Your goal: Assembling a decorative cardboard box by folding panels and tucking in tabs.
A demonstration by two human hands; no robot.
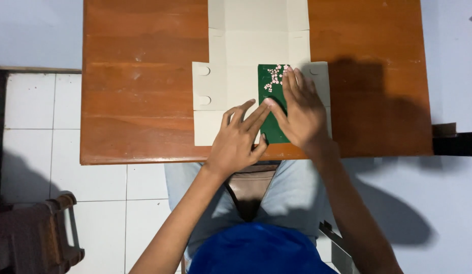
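Where both hands (269,127) press: green flowered flap (271,86), flattened beige box (246,45).

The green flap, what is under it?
The green flap lies folded onto the flat cardboard sheet on the wooden table. Both hands, left and right, press it, hiding whatever is beneath.

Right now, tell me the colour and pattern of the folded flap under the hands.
Dark green flap with small pink-white blossoms, seen in the head view.
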